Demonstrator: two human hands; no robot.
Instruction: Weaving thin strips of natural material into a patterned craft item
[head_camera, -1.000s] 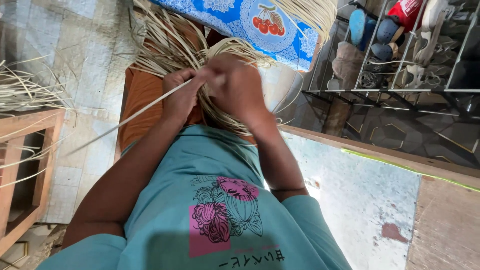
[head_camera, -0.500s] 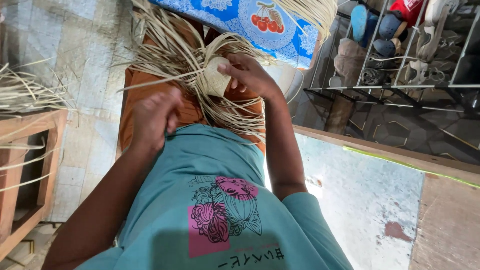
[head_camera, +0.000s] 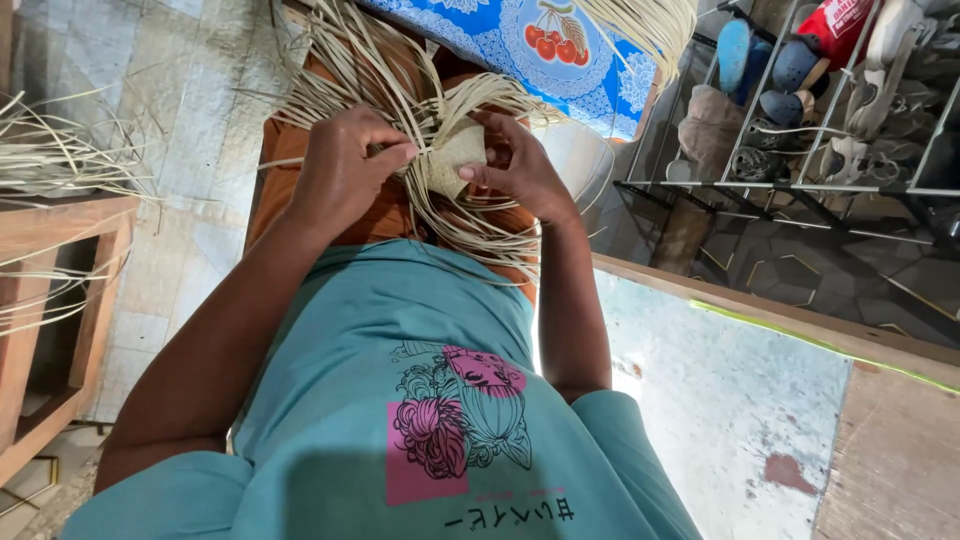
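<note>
Small pale woven straw pouch (head_camera: 455, 155) sits over the orange-clad lap, partly plaited; many loose straw strips (head_camera: 370, 70) radiate from it unwoven. Left hand (head_camera: 345, 170) fingers closed, pinching a strip beside the pouch. Right hand (head_camera: 515, 165) fingers grip the pouch edge

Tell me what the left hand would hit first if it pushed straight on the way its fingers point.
Probably the small woven piece that the left hand already pinches; right behind it, the right hand.
</note>
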